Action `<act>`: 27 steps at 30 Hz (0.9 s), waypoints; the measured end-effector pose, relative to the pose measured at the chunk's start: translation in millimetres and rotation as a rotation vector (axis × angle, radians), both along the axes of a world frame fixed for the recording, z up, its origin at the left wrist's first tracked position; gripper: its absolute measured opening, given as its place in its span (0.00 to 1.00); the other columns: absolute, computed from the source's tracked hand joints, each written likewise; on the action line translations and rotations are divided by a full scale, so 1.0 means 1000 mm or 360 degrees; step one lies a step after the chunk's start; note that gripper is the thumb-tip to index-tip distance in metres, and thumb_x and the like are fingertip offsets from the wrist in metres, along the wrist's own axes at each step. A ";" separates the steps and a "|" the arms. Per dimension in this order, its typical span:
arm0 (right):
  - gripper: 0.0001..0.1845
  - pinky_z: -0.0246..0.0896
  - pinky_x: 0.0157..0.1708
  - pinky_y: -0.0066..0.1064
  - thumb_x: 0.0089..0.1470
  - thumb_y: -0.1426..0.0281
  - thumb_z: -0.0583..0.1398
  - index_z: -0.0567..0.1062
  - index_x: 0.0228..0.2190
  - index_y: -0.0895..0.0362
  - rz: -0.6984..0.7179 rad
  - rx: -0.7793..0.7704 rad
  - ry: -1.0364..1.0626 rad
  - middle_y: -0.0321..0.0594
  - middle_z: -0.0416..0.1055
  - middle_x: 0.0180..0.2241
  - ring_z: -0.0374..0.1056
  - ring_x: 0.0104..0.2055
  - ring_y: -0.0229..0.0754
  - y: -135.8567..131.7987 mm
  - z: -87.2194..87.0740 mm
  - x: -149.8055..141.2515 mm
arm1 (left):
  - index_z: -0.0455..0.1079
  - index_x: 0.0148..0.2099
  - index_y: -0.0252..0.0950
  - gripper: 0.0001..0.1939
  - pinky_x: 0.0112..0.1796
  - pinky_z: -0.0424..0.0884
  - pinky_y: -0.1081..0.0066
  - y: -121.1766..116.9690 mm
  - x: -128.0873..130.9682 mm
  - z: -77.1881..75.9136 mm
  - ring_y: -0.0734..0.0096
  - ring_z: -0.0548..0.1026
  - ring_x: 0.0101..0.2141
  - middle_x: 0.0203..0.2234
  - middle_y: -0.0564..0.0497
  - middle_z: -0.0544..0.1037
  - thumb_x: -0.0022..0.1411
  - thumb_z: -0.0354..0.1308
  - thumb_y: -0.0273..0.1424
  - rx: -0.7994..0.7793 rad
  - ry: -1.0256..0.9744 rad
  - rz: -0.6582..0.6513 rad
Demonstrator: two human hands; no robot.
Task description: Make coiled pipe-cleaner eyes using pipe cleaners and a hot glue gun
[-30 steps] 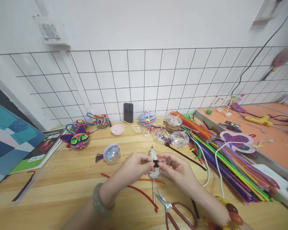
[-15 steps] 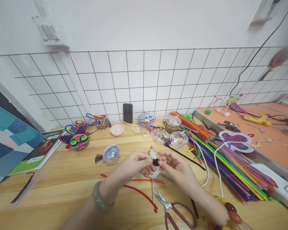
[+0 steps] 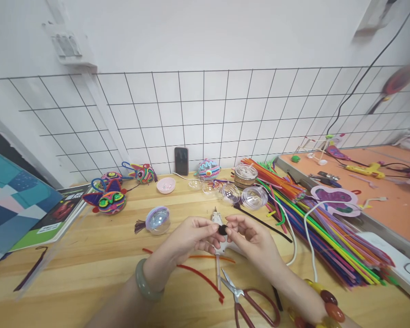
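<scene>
Head view: both hands meet near six o'clock from the middle of the picture, with a small black piece (image 3: 222, 229) held between them, in front of a white glue gun (image 3: 220, 248). Left hand (image 3: 198, 234) pinches its nine-o'clock edge between thumb and forefinger, the other fingers loosely curled; right hand (image 3: 248, 234) has thumb and forefinger closed on the three-o'clock edge, its remaining fingers relaxed.

The piece looks dark and fuzzy (much like the black stem (image 3: 263, 222) lying toward three o'clock), so I judge it very light, soft outside and hardly slippery. If there is wire inside, it should bend easily and keep its shape; hard squeezing might flatten it. Opposite edges seem the best hold, with fingertips only.

Pale lettering shows on the magazine (image 3: 56, 217) at nine o'clock, too blurred to read. The phone (image 3: 181, 161) at eleven o'clock, propped at the back of the bench (image 3: 99, 250), shows no readable brand, nor does the glue gun.
</scene>
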State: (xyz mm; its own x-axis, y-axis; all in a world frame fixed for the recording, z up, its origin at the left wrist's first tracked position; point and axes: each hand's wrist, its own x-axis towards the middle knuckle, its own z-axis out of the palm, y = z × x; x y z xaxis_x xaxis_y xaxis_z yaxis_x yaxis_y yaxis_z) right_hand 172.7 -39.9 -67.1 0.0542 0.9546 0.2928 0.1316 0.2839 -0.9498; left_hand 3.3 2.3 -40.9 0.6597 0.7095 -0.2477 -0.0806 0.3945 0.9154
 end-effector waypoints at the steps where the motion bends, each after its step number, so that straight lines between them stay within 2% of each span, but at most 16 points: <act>1: 0.11 0.66 0.31 0.30 0.48 0.67 0.60 0.70 0.36 0.57 -0.0013 -0.0003 0.0002 0.40 0.71 0.30 0.68 0.33 0.40 0.000 0.000 0.000 | 0.73 0.31 0.28 0.12 0.28 0.68 0.74 0.000 0.000 -0.001 0.76 0.72 0.24 0.28 0.43 0.76 0.52 0.59 0.35 -0.0029 -0.0030 0.0009; 7: 0.12 0.67 0.32 0.30 0.49 0.66 0.60 0.71 0.37 0.57 -0.0058 0.0036 -0.0006 0.40 0.72 0.30 0.69 0.30 0.39 0.000 0.002 -0.001 | 0.73 0.32 0.29 0.10 0.28 0.68 0.74 -0.002 0.004 -0.005 0.75 0.73 0.26 0.29 0.44 0.76 0.52 0.60 0.32 -0.0144 -0.0151 0.0060; 13: 0.11 0.68 0.32 0.29 0.48 0.67 0.60 0.70 0.36 0.56 -0.0095 0.0129 -0.0020 0.39 0.72 0.29 0.70 0.32 0.40 -0.002 0.005 -0.002 | 0.72 0.32 0.28 0.09 0.29 0.69 0.75 -0.001 0.006 -0.006 0.76 0.73 0.25 0.28 0.45 0.76 0.52 0.60 0.31 -0.0239 -0.0216 0.0059; 27: 0.11 0.67 0.34 0.29 0.49 0.70 0.59 0.69 0.37 0.56 -0.0040 0.0143 -0.0083 0.39 0.71 0.30 0.69 0.33 0.39 -0.004 0.005 -0.002 | 0.72 0.32 0.27 0.10 0.29 0.69 0.74 0.001 0.004 -0.010 0.76 0.73 0.25 0.27 0.44 0.76 0.51 0.61 0.31 -0.0269 -0.0219 0.0028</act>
